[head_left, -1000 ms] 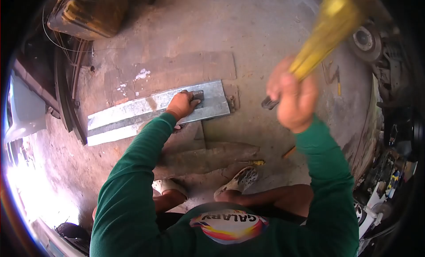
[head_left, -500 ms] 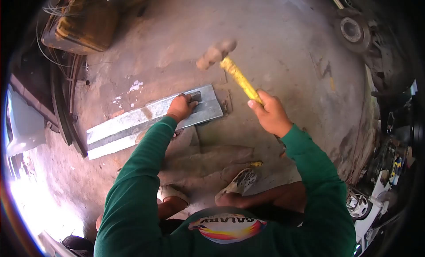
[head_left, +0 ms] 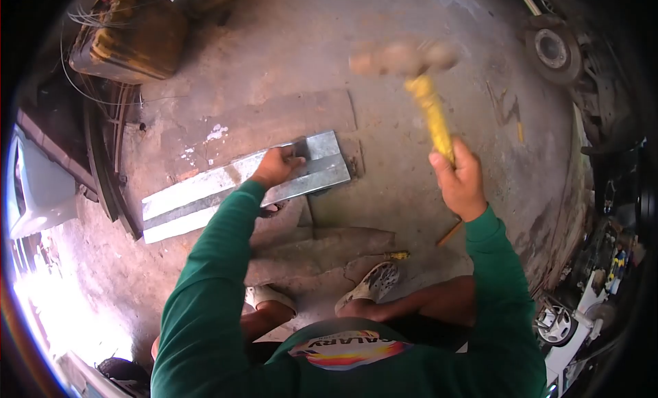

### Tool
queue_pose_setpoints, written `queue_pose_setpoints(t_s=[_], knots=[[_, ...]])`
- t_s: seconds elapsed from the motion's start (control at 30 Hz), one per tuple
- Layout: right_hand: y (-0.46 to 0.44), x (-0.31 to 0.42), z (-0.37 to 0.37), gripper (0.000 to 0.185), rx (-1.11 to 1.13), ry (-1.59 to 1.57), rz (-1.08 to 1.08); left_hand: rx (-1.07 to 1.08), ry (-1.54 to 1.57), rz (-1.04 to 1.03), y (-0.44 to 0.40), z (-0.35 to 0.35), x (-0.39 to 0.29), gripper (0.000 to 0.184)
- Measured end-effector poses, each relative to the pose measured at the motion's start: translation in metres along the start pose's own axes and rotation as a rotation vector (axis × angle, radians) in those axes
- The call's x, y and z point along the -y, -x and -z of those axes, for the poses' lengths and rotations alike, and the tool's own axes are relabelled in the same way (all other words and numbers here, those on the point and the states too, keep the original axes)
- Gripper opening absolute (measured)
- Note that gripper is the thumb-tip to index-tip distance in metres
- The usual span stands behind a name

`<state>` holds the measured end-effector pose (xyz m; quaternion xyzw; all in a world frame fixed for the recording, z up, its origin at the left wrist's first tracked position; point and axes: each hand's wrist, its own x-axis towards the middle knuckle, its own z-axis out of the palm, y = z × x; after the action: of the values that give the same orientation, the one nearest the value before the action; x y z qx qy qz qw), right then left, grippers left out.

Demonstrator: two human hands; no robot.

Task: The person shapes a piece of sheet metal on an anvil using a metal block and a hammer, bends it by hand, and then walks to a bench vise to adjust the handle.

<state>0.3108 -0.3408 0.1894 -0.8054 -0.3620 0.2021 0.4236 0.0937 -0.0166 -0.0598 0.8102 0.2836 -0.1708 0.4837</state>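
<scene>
A long grey sheet-metal strip with a folded channel along its length lies at a slant on the floor. My left hand presses on it near its right end, fingers closed around a short dark metal piece. That piece is partly hidden by my fingers, and its exact kind cannot be made out. Raised to the right, clear of the strip, is a hammer with a yellow handle and a rusty brown head blurred by motion. My right hand is closed around the lower end of its handle.
A flat brown sheet lies behind the strip. Near my feet are crumpled brown sheeting and a small yellow-handled tool. A rusty yellow container stands at the far left; a wheel hub is at the far right.
My right hand has swung the hammer to the right and lifted its head farther from the strip. My left hand stays on the strip, still gripping the dark piece.
</scene>
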Motion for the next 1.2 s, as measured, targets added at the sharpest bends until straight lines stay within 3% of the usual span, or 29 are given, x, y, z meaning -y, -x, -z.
queue_pose_setpoints(t_s=[0.03,0.1,0.13,0.2,0.3,0.37,0.47,0.53,0.6,0.7,0.77,0.9,0.97,1.1,1.2], knots=[[0.011,-0.022,0.001,0.022,0.040,0.220,-0.047,-0.058,0.170,-0.069,0.009,0.000,0.027,0.042],[0.024,-0.055,-0.001,0.022,0.106,0.370,-0.161,-0.118,0.206,-0.073,0.057,0.039,0.032,0.040],[0.030,-0.072,-0.005,0.023,0.177,0.532,-0.274,-0.114,0.323,0.032,0.084,0.062,0.029,0.036],[0.046,-0.122,-0.016,0.024,0.190,0.644,-0.267,-0.109,0.526,0.035,0.113,0.090,0.076,0.040],[0.064,-0.176,-0.023,0.028,0.228,0.830,-0.276,-0.163,0.399,0.170,0.160,0.115,0.121,0.049],[0.067,-0.180,-0.025,0.030,0.241,0.895,-0.298,-0.053,-0.361,0.236,0.181,0.129,0.130,0.057],[0.052,-0.172,-0.039,0.042,0.285,0.909,-0.403,-0.049,-0.581,0.268,0.204,0.114,0.144,0.068],[0.039,-0.159,-0.060,0.052,0.299,0.866,-0.006,-0.090,-0.636,0.244,0.210,0.101,0.153,0.074],[0.020,-0.139,-0.089,0.069,0.443,0.769,0.057,-0.125,-0.693,0.220,0.209,0.095,0.159,0.081],[0.004,-0.110,-0.138,0.080,0.488,0.695,0.133,-0.058,-0.819,0.158,0.207,0.094,0.161,0.085],[-0.006,-0.108,-0.163,0.081,0.638,0.697,0.186,-0.033,-0.846,0.210,0.201,0.089,0.165,0.077],[-0.019,-0.125,-0.197,0.073,0.646,0.742,0.111,-0.144,-0.767,0.188,0.196,0.106,0.160,0.068],[-0.024,-0.125,-0.196,0.068,0.475,0.654,0.130,-0.168,-0.765,0.169,0.186,0.125,0.155,0.065],[-0.037,-0.122,-0.194,0.066,0.532,0.697,0.133,-0.259,-0.791,0.079,0.175,0.143,0.142,0.050],[-0.029,-0.121,-0.201,0.063,0.516,0.772,0.132,-0.253,-0.835,0.160,0.160,0.127,0.158,0.045]])
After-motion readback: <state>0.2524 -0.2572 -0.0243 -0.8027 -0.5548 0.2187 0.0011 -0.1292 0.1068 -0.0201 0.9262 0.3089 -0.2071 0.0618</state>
